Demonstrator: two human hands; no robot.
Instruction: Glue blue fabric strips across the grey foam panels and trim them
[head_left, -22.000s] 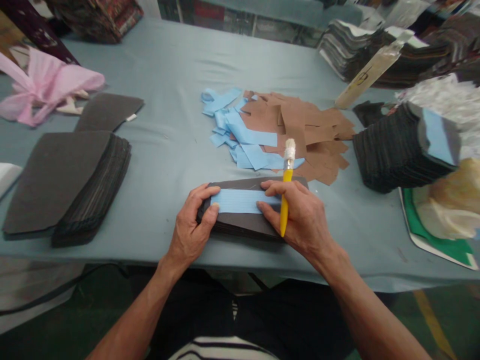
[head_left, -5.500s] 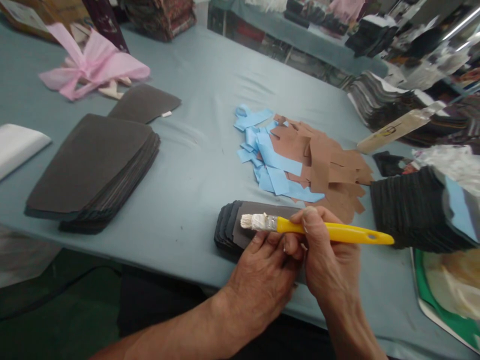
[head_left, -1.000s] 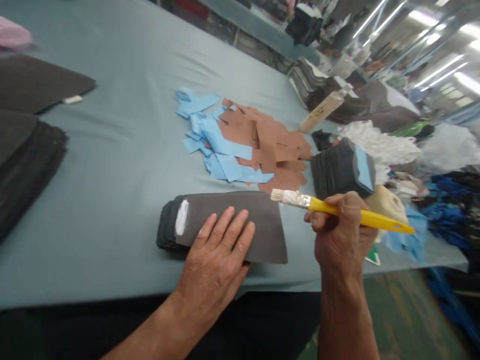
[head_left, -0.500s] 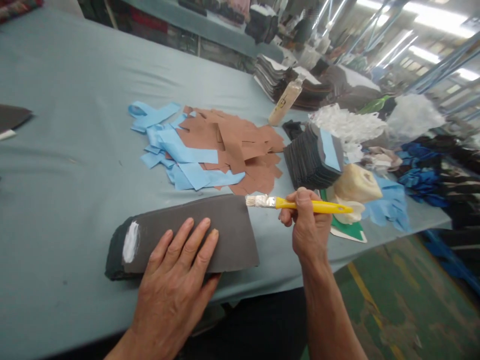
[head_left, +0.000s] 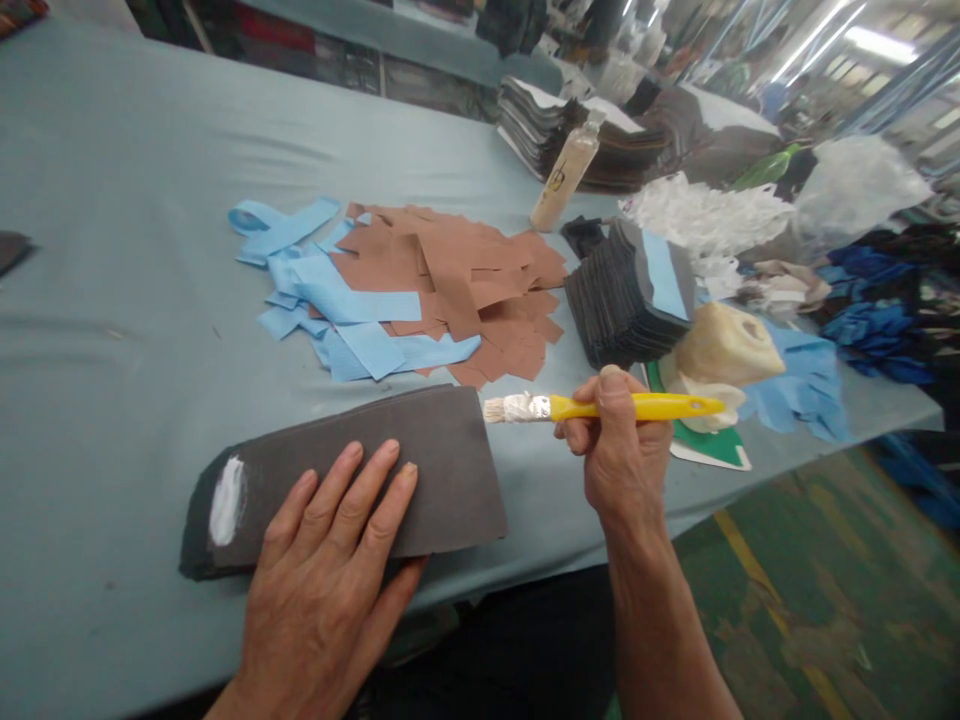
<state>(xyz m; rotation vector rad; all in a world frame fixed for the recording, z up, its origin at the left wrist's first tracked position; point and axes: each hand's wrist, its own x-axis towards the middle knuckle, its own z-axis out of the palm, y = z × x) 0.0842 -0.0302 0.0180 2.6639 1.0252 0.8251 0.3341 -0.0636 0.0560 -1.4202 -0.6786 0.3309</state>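
A stack of dark grey-brown pieces (head_left: 450, 470) lies near the table's front edge, with a white smear (head_left: 227, 500) at its left end. Flat on top of it, fingers spread, rests my left hand (head_left: 330, 560). My right hand (head_left: 626, 450) is closed round the handle of a yellow paintbrush (head_left: 645, 406). The brush's pale bristles point left, beside the stack's upper right corner. Behind the stack are light blue strips (head_left: 352, 290) and a pile of brown pieces (head_left: 487, 270).
Right of the brown pile stands a stack of dark pieces (head_left: 622, 300). A cream container (head_left: 724, 345) sits on a green sheet (head_left: 712, 445). Farther back are a bottle (head_left: 566, 175), larger dark stacks (head_left: 562, 130) and white plastic (head_left: 705, 215). Table cloth (head_left: 112, 250) lies beneath.
The view has shifted, so the left hand and stack appear farther left. The brush remains in the right hand, its bristles still near the stack's upper right corner.
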